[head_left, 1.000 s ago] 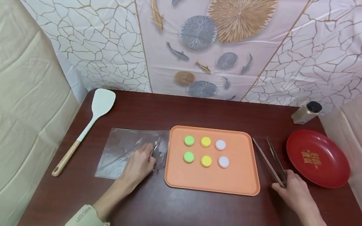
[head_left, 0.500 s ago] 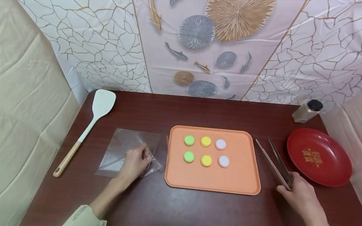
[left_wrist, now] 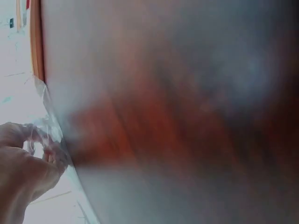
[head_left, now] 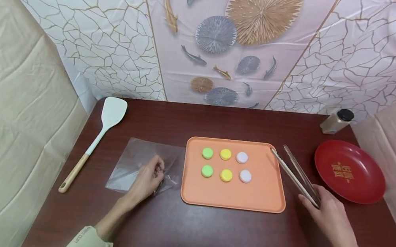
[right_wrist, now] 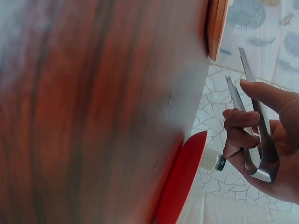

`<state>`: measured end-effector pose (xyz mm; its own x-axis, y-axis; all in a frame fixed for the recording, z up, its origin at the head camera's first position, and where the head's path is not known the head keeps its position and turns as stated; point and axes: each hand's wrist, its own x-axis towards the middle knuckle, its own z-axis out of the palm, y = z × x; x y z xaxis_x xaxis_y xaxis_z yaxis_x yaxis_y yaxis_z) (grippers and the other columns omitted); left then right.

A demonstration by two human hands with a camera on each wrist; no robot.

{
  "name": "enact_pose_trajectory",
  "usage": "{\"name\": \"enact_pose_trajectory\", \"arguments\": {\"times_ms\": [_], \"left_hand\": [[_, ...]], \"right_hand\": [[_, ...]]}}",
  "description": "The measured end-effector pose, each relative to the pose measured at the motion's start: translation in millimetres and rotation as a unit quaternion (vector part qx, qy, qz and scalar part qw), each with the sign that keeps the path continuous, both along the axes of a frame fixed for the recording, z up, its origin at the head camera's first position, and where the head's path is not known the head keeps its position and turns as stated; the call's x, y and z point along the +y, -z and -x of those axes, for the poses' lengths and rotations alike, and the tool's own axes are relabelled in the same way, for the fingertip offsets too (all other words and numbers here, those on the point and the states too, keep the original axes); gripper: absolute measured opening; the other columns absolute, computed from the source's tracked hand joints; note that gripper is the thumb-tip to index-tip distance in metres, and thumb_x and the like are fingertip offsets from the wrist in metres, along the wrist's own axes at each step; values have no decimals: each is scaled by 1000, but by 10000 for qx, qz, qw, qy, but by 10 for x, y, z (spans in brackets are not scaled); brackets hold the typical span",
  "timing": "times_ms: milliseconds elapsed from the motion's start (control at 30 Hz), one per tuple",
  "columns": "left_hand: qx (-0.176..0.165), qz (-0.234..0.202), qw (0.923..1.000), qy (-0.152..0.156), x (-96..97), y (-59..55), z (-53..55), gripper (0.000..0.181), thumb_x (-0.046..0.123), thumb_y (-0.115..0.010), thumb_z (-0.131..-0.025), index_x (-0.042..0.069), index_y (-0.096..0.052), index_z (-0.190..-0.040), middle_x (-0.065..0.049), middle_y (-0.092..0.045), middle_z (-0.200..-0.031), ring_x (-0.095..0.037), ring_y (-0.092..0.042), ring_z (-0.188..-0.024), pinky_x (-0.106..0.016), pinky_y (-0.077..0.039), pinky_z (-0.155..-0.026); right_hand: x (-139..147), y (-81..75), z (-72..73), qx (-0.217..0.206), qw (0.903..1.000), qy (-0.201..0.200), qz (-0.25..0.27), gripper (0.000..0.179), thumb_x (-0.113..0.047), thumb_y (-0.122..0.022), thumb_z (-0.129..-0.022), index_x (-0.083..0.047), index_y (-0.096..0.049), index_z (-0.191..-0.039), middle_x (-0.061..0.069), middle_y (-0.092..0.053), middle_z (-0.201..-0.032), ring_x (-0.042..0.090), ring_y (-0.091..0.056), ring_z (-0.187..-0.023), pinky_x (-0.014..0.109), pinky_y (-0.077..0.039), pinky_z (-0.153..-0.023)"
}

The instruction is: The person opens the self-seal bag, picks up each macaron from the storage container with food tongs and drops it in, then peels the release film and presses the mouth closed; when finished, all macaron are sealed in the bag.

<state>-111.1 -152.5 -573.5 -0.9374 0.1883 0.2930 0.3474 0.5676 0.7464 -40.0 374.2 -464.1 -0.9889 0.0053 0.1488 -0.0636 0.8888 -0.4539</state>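
My left hand (head_left: 147,179) pinches a clear plastic bag (head_left: 121,174) that lies on the table left of the tray. The bag is creased at the fingertips and its right part reaches the tray's left edge. In the left wrist view the thumb and fingers curl on the bag's thin film (left_wrist: 43,93). My right hand (head_left: 330,215) grips metal tongs (head_left: 294,176), arms spread apart with nothing between them. One tong tip overlaps the right rim of the orange tray (head_left: 255,196). On the tray sit two green (head_left: 207,171), two yellow (head_left: 226,175) and two pale lilac macarons (head_left: 245,176).
A red oval plate (head_left: 365,175) is close to the right hand, with a black-capped jar (head_left: 333,124) behind it. Far left lies a white spatula (head_left: 101,136) with a wooden handle. Patterned cloth (head_left: 119,44) hangs along the table's back edge.
The left hand has shifted slightly left, bunching the bag where it is pinched. The tongs dipped a little right, then swung left, bringing one tip to the tray's right rim.
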Motion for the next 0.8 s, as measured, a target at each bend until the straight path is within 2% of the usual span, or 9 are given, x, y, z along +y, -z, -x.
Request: {"name": "enact_pose_trajectory", "arguments": {"times_ms": [100, 233, 400, 533, 633, 800], "left_hand": [[219, 53, 9997, -32, 11, 10, -23, 33, -13, -60, -87, 16, -57, -102, 1, -70, -95, -7, -63, -80, -24, -54, -63], [148, 80, 9997, -180, 16, 35, -21, 29, -10, -61, -90, 17, -56, -100, 3, -75, -103, -7, -65, -84, -24, -56, -67], [48, 384, 9983, -439, 29, 50, -28, 26, 1, -73, -90, 20, -57, -95, 7, -62, -79, -4, -53, -64, -23, -47, -53], [307, 530, 9971, -455, 80, -10, -54, 27, -1, -75, -87, 18, -56, -93, 6, -57, -75, -5, -51, -64, -24, -45, -54], [462, 619, 9966, -304, 131, -61, -73, 28, -4, -72, -83, 18, -59, -92, 6, -59, -79, -6, -52, -68, -24, -46, -58], [472, 1017, 9936, -128, 215, -113, -99, 25, -3, -71, -84, 21, -69, -89, 8, -60, -86, -3, -52, -70, -22, -46, -59]], "right_hand": [[-39, 9, -8, -80, 9999, -67, 21, 46, -10, -89, -89, 11, -66, -124, 21, -74, -94, 36, -68, -83, 45, -54, -70], [-88, 20, -19, -135, 9998, -167, -21, 49, -12, -90, -89, 12, -66, -125, 20, -74, -95, 37, -68, -86, 53, -56, -74], [-124, 20, -16, -267, 9991, -323, -94, 48, -11, -90, -89, 12, -67, -124, 14, -72, -91, 32, -65, -84, 51, -56, -73], [-128, 8, 9, -437, 9977, -493, -182, 47, -12, -90, -90, 10, -68, -125, 11, -70, -93, 28, -62, -84, 49, -56, -73], [-123, 17, 18, -235, 9972, -662, -270, 48, -11, -93, -87, 8, -69, -124, 11, -70, -95, 26, -61, -83, 48, -56, -72], [-130, 18, 37, 241, 9948, -899, -422, 50, -10, -96, -82, 4, -71, -123, 10, -71, -98, 22, -60, -82, 46, -55, -70]]}}
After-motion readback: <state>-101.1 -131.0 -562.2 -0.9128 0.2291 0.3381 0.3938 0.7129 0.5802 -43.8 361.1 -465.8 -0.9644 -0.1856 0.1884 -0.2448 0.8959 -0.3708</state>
